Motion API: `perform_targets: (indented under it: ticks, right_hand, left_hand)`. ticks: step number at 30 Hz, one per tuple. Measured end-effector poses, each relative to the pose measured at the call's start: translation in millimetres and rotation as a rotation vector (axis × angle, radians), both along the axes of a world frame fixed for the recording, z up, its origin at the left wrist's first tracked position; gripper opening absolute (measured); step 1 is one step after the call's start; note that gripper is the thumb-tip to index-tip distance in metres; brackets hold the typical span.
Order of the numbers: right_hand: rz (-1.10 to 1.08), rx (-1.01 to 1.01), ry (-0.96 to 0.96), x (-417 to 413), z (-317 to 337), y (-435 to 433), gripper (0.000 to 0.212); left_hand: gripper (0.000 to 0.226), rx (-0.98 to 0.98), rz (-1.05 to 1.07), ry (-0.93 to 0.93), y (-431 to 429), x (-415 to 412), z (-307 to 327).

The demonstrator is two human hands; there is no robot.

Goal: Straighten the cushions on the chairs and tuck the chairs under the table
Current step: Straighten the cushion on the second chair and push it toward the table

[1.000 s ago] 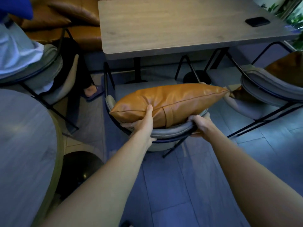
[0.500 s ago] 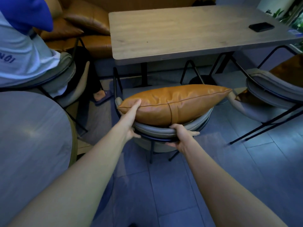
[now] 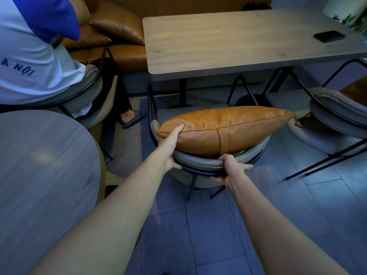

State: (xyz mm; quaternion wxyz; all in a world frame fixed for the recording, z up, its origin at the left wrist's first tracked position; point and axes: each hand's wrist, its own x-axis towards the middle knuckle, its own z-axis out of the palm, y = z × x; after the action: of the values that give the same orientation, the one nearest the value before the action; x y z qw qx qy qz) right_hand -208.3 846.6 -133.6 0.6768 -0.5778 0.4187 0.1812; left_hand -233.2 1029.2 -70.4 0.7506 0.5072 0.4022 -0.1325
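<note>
Right hand (image 3: 231,168) has slid leftward along the chair backrest (image 3: 200,162) since a second ago; now clamped on the grey padded rim near its middle, just under the cushion's seam. Left hand (image 3: 170,144) has shifted from mid-cushion to the leather cushion (image 3: 224,130)'s left corner; thumb on top, fingers closed round that end down to the backrest rim. Cushion lies long-ways along the top of the backrest, tan, level, right tip overhanging the rim. Judgement: straightening about done, grip now suits pushing. Beyond the backrest, the seat front sits near the wooden counter (image 3: 228,42) edge, not yet tucked. Right of the backrest, a second chair (image 3: 335,118) stands out, its cushion untouched. Phone (image 3: 328,36) on far counter corner
</note>
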Motion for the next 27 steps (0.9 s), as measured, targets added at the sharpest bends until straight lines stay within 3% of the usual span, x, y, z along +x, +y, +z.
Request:
perform_targets:
  ticks: [5, 11, 18, 21, 27]
  right_hand:
    - [-0.010, -0.021, 0.010, -5, -2, -6, 0.126]
    - [0.039, 0.030, 0.029, -7, -9, -14, 0.099]
    - [0.062, 0.032, 0.008, 4, -9, -15, 0.104]
    - [0.117, 0.038, 0.010, 13, -7, -23, 0.093]
    - [0.145, 0.036, -0.001, 19, -5, -32, 0.093]
  left_hand:
    - [0.106, -0.016, -0.008, -0.003, -6, -8, 0]
    - [0.105, -0.030, -0.021, 0.002, -11, -11, 1]
    - [0.104, -0.025, -0.028, -0.013, -9, -1, 0]
    - [0.102, -0.034, -0.052, -0.017, -13, 5, 0]
    - [0.104, -0.034, -0.065, -0.010, -19, 13, -3]
